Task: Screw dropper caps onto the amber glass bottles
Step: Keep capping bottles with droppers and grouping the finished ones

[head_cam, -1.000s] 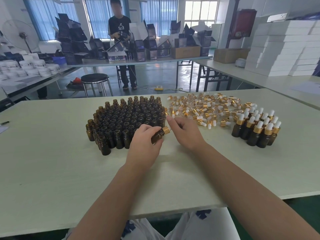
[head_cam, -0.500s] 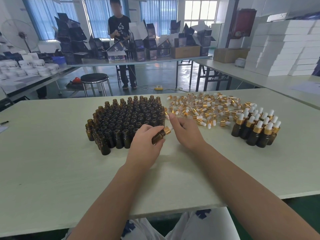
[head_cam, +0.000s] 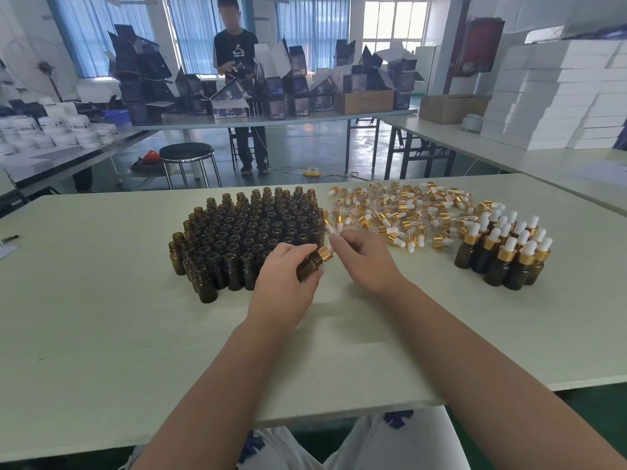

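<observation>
Mostly hidden, the bottle [head_cam: 309,265] shows only a strip of dark amber glass between the thumb and curled fingers of the left hand [head_cam: 285,278]. That hand wraps it and holds it tilted, neck to the right, low over the table [head_cam: 101,317] at the near edge of the open bottles [head_cam: 251,228]. Its cap [head_cam: 325,252] shows a shiny gold collar. The bulb end is covered by the right hand [head_cam: 368,261], whose fingertips close round it in a pinch; how far the cap is screwed down cannot be told. Both forearms are cut off by the bottom edge.

The open bottles are small round cylinders with threaded necks, packed upright in a tight block. Right of them, loose caps [head_cam: 400,212] lie in a heap: gold collars, white bulbs, thin clear pipettes. Farther right, capped bottles [head_cam: 505,254] stand clustered. The table is pale, matte and flat.
</observation>
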